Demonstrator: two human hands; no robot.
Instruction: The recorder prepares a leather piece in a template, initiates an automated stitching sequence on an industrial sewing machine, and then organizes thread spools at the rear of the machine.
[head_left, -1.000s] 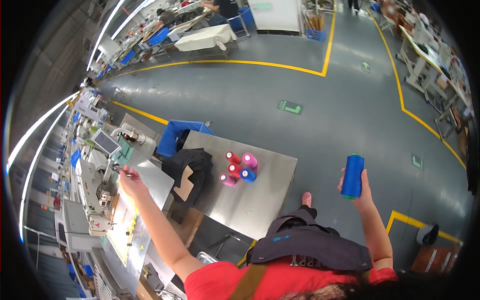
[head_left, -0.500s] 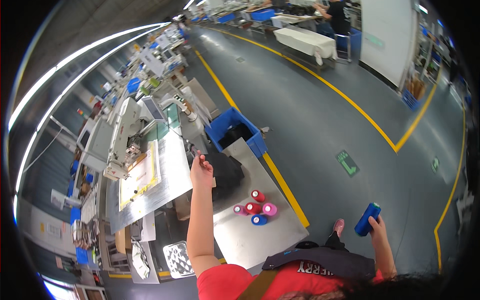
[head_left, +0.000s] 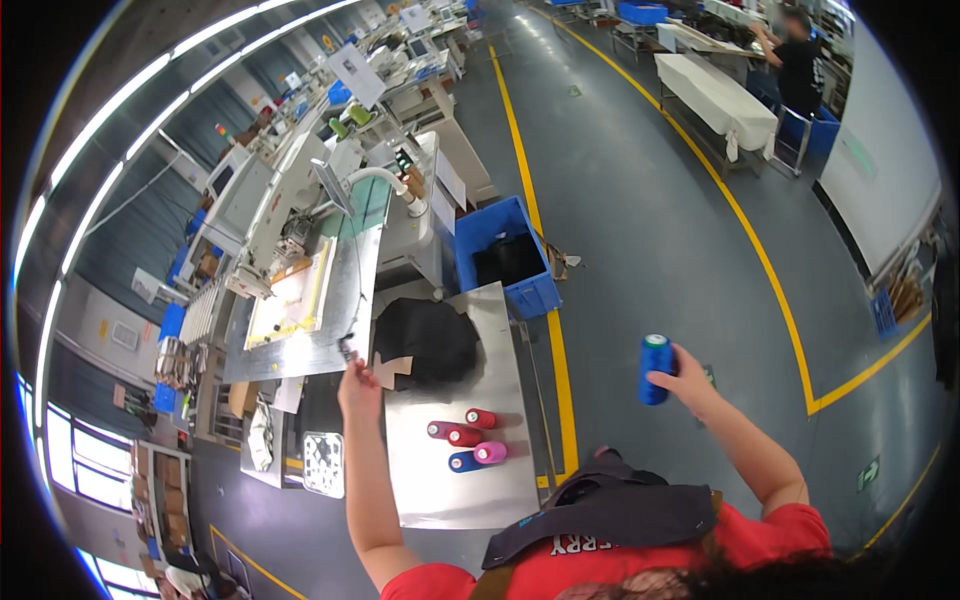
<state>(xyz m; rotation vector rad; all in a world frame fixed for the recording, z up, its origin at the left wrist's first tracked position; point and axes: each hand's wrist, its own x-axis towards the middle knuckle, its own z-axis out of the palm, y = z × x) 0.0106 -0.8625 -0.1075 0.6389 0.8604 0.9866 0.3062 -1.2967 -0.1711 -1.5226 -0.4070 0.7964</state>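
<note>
My left hand (head_left: 360, 390) grips a small dark tool (head_left: 347, 346) with a thin cord, at the edge of the steel worktop (head_left: 270, 360) of a sewing machine (head_left: 250, 283). My right hand (head_left: 688, 385) is closed around a large blue thread spool (head_left: 655, 352), held out over the floor. On the steel side table (head_left: 430, 500) between my arms stand several red (head_left: 480, 418), pink (head_left: 490, 452) and blue (head_left: 462, 461) spools. Behind them lies a pile of black fabric (head_left: 430, 335) with a tan piece (head_left: 392, 370), just beside my left hand.
A blue crate (head_left: 540, 285) holding black material stands behind the side table. A white patterned tray (head_left: 323, 480) is left of it. A walkway with yellow lines runs ahead; across it are a cloth-covered bench (head_left: 715, 100), a person in black (head_left: 800, 75) and a white panel (head_left: 880, 190).
The view has swung left toward the machine row. The blue spool in my right hand appears further left and more upright than half a second ago. My left hand still grips the dark tool.
</note>
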